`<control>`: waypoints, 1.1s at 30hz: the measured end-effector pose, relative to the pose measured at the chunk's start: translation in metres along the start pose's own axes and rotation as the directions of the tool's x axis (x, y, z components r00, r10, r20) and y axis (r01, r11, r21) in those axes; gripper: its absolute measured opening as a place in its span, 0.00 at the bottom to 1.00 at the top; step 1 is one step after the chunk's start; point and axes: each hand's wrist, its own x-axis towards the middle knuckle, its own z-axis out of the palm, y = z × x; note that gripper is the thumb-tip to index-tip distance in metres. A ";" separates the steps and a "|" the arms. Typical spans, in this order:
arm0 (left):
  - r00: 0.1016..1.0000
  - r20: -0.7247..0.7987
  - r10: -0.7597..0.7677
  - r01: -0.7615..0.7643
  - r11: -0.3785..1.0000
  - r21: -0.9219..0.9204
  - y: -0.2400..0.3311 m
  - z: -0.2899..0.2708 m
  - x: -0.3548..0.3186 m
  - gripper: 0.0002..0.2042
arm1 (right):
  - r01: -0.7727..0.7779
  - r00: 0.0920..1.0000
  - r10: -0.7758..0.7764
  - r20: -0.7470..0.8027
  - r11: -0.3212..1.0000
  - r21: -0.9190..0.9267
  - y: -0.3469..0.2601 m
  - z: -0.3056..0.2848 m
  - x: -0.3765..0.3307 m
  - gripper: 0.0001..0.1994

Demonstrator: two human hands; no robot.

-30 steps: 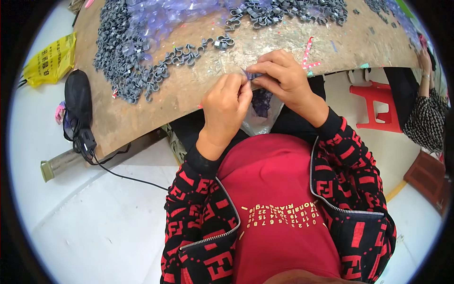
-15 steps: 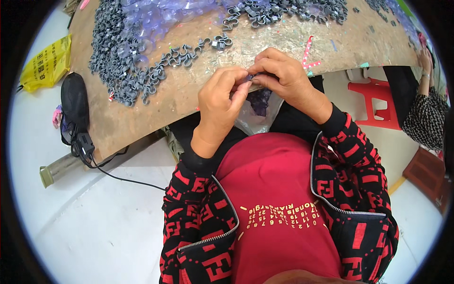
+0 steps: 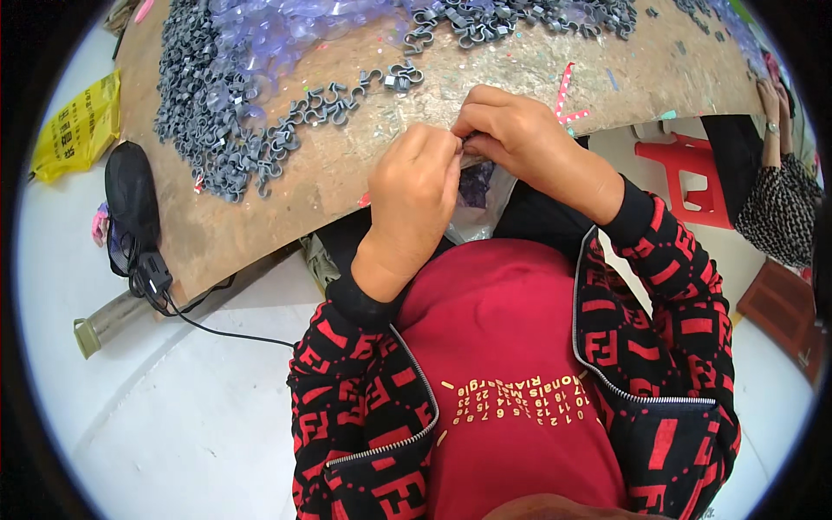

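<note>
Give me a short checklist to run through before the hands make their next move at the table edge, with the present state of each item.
1. Both hands meet over the table edge: ok; left hand and right hand touch at the fingertips.
2. Small part pinched between them is seated properly: cannot tell; the fingers hide it.
3. Supply within reach: ok; pile of grey clips lies on the brown table, left of the hands.
4. Clear purple pieces available: ok, at the far side.
5. Bag below the table edge positioned to catch parts: cannot tell, mostly hidden.

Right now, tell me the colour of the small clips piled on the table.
Grey clips, clearest in the head view.
</note>
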 end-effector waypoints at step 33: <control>0.946 0.321 0.031 -0.010 0.998 -0.065 0.006 0.033 -0.056 0.14 | -0.317 0.931 0.363 0.032 0.763 0.563 0.008 -0.004 -0.011 0.11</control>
